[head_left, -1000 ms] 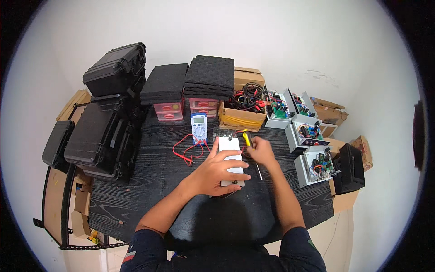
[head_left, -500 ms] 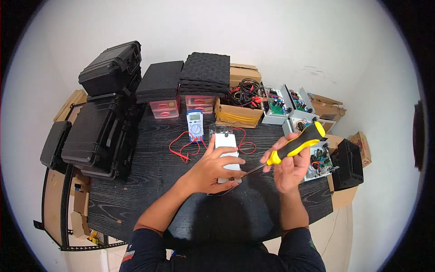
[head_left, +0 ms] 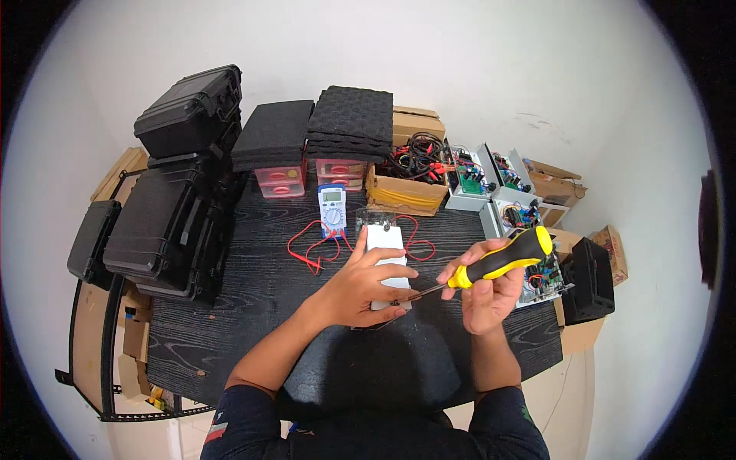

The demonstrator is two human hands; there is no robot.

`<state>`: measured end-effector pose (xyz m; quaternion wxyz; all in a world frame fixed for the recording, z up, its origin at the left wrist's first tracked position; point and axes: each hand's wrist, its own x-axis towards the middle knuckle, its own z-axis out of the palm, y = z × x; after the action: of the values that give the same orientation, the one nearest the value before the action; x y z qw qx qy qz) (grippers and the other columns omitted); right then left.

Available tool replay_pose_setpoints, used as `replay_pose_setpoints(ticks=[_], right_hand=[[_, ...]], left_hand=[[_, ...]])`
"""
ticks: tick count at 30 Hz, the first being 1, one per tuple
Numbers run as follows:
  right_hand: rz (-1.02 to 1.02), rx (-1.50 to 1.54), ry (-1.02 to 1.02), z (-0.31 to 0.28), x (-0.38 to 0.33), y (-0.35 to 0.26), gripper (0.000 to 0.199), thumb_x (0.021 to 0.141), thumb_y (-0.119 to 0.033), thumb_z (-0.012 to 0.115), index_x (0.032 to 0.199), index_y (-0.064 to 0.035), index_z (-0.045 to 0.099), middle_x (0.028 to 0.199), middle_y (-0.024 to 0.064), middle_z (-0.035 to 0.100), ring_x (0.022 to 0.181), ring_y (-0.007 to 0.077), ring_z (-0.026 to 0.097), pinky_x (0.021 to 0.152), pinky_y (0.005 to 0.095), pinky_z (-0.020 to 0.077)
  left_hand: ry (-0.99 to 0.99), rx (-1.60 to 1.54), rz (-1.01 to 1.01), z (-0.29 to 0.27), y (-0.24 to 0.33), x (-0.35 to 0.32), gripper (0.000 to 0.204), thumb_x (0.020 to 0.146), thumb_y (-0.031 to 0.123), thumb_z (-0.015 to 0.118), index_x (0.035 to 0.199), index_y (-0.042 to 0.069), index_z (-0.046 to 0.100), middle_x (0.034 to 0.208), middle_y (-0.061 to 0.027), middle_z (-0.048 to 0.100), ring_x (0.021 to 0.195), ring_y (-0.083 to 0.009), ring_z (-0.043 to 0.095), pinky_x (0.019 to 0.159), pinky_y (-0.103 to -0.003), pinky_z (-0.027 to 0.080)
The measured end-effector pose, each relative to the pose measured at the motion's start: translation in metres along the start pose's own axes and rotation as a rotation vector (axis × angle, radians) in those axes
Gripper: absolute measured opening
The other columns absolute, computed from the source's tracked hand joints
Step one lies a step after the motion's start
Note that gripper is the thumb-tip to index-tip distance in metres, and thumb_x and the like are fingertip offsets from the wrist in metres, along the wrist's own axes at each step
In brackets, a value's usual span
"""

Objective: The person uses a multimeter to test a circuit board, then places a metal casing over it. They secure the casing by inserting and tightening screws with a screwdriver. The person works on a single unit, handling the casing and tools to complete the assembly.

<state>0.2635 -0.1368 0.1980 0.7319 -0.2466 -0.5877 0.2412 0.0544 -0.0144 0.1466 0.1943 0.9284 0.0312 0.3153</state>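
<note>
Dark navy short sleeves [head_left: 245, 422] with small coloured prints; bare forearms.

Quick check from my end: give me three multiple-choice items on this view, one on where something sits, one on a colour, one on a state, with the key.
1. Where is the multimeter?
A. behind the white box
B. on the floor
C. in the right hand

2. The screwdriver handle is:
A. red and white
B. yellow and black
C. all green

3. The left hand is:
A. raised off the table
B. resting on the white box
C. holding a cable

Key: 1 A, it lies just beyond the box beside red leads. 2 B, as seen in the right hand. 3 B, fingers spread over the box.
</note>
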Motion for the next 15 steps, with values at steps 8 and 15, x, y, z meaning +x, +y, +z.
replay_pose_setpoints(ticks=[8, 15], right_hand=[[0.017, -0.072, -0.068, 0.001, -0.001, -0.008, 0.055, 0.109, -0.027, 0.066, 0.150, 0.0000, 0.040, 0.114, 0.0173, 0.064, 0.088, 0.0339, 0.077, 0.061, 0.0338, 0.0669], [0.186, -0.002, -0.071, 0.002, 0.004, -0.016, 0.053, 0.104, -0.028, 0.073, 0.141, -0.0018, 0.045, 0.113, 0.0150, 0.065, 0.093, 0.0374, 0.079, 0.064, 0.0385, 0.0693]], left_hand=[[0.006, -0.003, 0.003, -0.002, 0.003, 0.003, 0.023, 0.090, 0.037, 0.079, 0.110, 0.027, 0.085, 0.140, 0.0020, 0.070, 0.142, -0.0333, 0.054, 0.121, -0.084, 0.005], [0.017, 0.015, 0.005, 0.000, 0.002, 0.001, 0.027, 0.088, 0.037, 0.081, 0.113, 0.027, 0.084, 0.138, 0.0016, 0.070, 0.142, -0.0336, 0.055, 0.120, -0.085, 0.007]])
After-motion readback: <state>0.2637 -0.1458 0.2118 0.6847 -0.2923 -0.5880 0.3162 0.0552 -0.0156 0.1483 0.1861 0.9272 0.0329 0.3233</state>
